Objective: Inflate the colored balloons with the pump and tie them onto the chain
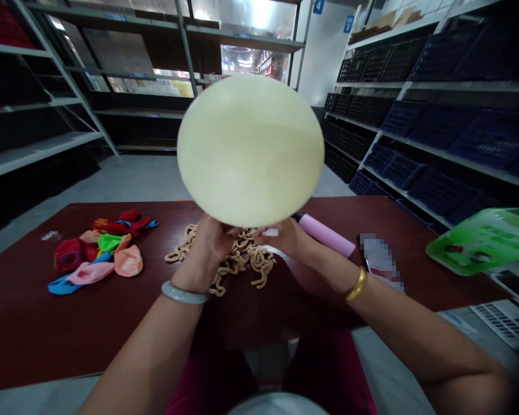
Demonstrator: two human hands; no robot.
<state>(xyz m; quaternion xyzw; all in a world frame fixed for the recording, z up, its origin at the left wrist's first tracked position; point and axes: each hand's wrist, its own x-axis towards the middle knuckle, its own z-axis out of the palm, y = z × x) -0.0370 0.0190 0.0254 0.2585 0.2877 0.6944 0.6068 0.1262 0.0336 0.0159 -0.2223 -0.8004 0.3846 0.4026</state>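
A large, round, pale yellow balloon (pixel 251 150), blown up, hangs above the dark red table (pixel 155 334). My left hand (pixel 214 239) is at the balloon's underside, its fingers curled and partly hidden beneath it. Close to it on the right, my right hand (pixel 281 236) is also under the balloon, fingers bent inward with a small pale bit showing at them. The balloon's neck cannot be made out. Below and behind the hands lies a pile of tan, curly cord-like pieces (pixel 262 265).
Uninflated coloured balloons (pixel 90 268) lie in a heap on the left of the table. To the right are a pink cylinder (pixel 326 235), a blurred-out flat object (pixel 380 259) and a green package (pixel 484 239). Shelves with dark crates (pixel 445 129) stand beyond.
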